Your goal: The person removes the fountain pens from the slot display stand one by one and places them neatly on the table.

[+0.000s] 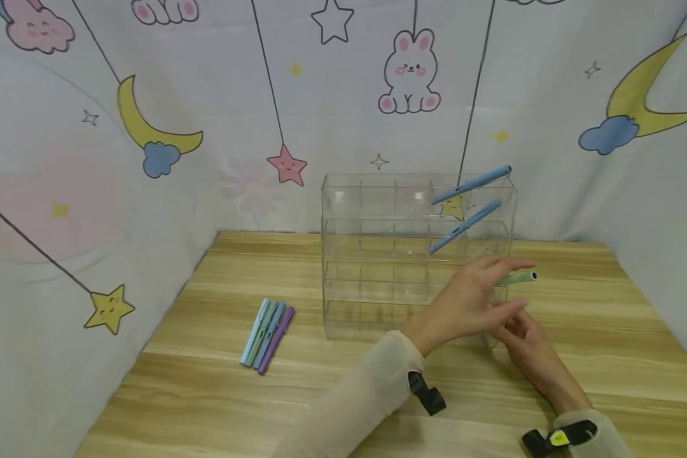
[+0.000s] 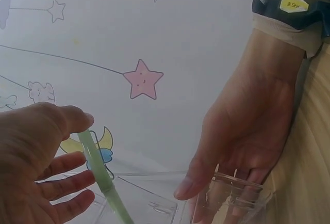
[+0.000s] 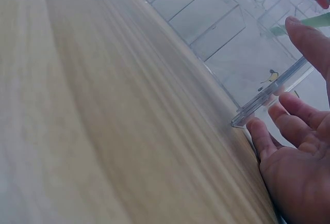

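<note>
A clear plastic compartment rack (image 1: 378, 261) with several tiers stands on the table. My left hand (image 1: 464, 305) is at its right side; its outstretched fingertips touch a light green pen (image 2: 108, 182), whose end sticks out at the right in the head view. The thumb stays apart from the pen. My right hand (image 1: 535, 356) grips the rack's lower right side panel (image 3: 268, 95) between thumb and fingers. Two blue pens lie tilted in the upper tiers: a top one (image 1: 472, 184) and a lower one (image 1: 465, 226). The inner end of the green pen is partly hidden.
Left of the rack, several capped pens lie side by side on the wooden table (image 1: 206, 394): light blue, green and blue ones, plus a purple pen (image 1: 276, 340). A white cloth (image 1: 343, 114) with cartoon prints hangs behind and beside the table.
</note>
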### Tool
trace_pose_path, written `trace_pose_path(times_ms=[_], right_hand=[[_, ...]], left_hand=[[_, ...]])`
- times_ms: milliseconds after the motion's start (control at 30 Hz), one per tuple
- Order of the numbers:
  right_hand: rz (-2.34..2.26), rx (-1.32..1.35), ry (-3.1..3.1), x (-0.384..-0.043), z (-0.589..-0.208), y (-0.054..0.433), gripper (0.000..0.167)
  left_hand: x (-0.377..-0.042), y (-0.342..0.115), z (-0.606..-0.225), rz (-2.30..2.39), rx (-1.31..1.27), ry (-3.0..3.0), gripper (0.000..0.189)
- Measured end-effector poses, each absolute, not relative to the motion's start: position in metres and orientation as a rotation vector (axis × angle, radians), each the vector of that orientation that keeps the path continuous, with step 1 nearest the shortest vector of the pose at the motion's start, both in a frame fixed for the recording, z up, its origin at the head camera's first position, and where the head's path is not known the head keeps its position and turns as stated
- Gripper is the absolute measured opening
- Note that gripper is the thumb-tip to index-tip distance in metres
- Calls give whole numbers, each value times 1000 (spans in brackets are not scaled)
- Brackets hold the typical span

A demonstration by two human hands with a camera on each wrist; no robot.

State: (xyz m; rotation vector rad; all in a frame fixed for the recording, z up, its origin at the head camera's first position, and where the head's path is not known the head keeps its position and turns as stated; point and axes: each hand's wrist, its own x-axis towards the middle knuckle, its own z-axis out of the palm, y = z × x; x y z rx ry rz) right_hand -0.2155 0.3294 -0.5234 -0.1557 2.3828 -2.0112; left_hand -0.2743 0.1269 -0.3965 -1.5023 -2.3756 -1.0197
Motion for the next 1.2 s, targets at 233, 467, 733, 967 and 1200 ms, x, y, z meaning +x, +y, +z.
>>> trace_pose_path(times_ms=[233,467,733,967,1200], right_hand=[[-2074,-214,2307,-214,-522,328,58],[-2120,-234,2260,-214,-523,327,63],[-2049,-169,2313,-215,-522,327,53],[-2050,-181,2318,-218,-523,326,53],[-2020,-146,2323,-217,-521,326,53]], left_hand=[[-276,132,-395,-966,-1466,-2408,52],[-275,137,-396,-887,-1425,-2448,43],[-277,142,-397,-836,-1379,-2479,38],[-280,144,-398,-779,-1340,-2481,37],[-282,146,-401,-771,-1357,-2464,38]])
